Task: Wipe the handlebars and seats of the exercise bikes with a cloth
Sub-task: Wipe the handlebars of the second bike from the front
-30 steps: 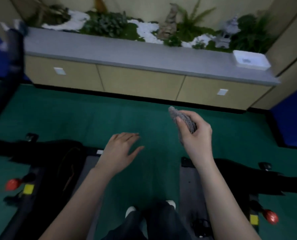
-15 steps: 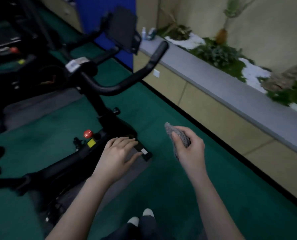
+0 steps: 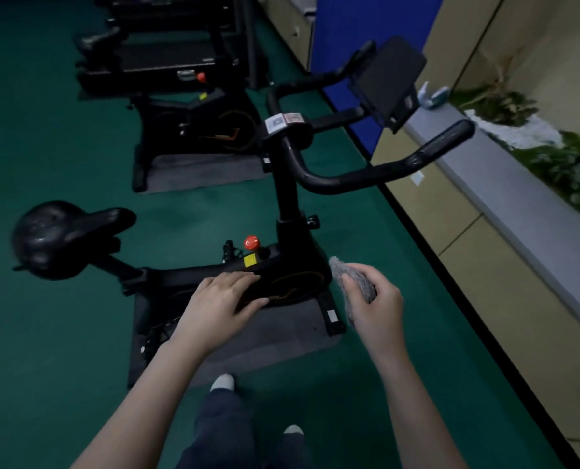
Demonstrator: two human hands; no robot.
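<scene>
Cloth (image 3: 352, 282), just one, bunched in right hand (image 3: 376, 299)'s pinch; left hand (image 3: 220, 297) loosely spread; two bikes: center (image 3: 292, 252), upper left (image 3: 197, 123).

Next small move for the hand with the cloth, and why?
Probably lift the right hand up to the near handlebar: it grips the cloth low beside the bike frame, touching nothing, and the left hand is open and free.

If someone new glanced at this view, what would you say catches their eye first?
Probably the nearest black exercise bike at centre, its handlebars curving right and its seat at left. Below, the right hand grips a grey cloth while the open left hand hovers over the frame.
</scene>
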